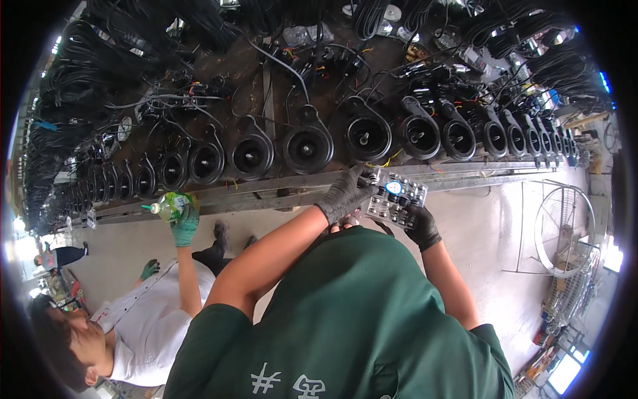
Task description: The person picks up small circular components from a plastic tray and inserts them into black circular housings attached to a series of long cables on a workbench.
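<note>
A clear plastic tray (413,193) with several small dark and metallic round parts in it is held in front of my chest, close to the bench edge. A blue and white oval piece (395,188) shows on it. My right hand (423,229), in a dark glove, grips the tray's lower right side. Also dark-gloved, my left hand (348,193) is closed at the tray's upper left edge; its fingertips are partly hidden. Just beyond the tray, a row of black round housings (369,136) with central metal shafts lines the bench.
The bench's metal edge (292,191) runs across in front of me. Black cable bundles (93,73) are heaped along its far side. At left, a co-worker in a white shirt (149,312) holds a green-labelled bottle (174,205). A large wire-caged fan (565,229) stands at right.
</note>
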Motion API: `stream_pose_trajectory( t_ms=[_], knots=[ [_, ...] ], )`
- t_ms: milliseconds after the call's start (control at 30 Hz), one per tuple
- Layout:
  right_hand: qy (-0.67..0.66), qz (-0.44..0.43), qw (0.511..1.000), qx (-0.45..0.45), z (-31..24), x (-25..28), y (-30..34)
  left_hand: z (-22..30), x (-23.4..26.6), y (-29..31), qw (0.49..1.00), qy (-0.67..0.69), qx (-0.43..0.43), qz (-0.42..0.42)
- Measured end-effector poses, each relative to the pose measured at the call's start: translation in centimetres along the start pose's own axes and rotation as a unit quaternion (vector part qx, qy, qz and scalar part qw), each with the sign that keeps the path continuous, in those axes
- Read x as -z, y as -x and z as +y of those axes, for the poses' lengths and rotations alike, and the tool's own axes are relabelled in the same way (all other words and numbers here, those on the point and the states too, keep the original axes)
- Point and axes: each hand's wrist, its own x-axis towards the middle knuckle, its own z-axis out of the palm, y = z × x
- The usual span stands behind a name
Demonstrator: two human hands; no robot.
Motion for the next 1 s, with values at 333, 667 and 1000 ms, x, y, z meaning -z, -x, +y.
stream_pose_trajectory(
  t_ms=[333,667,1000],
  knots=[
    [-0.069,0.085,0.983,0.147,-4.7,-1.3,8.4,6.0,6.2,-5.6,0.966,-0.204,-0.136,0.088],
    [-0.088,0.022,0.974,0.209,-8.1,-3.7,8.5,6.5,5.7,-10.9,0.837,-0.544,-0.053,-0.002],
    [0.022,-0.038,0.98,0.195,-13.4,-1.9,5.3,7.7,2.3,-5.3,0.797,-0.579,-0.105,0.132]
  ],
)
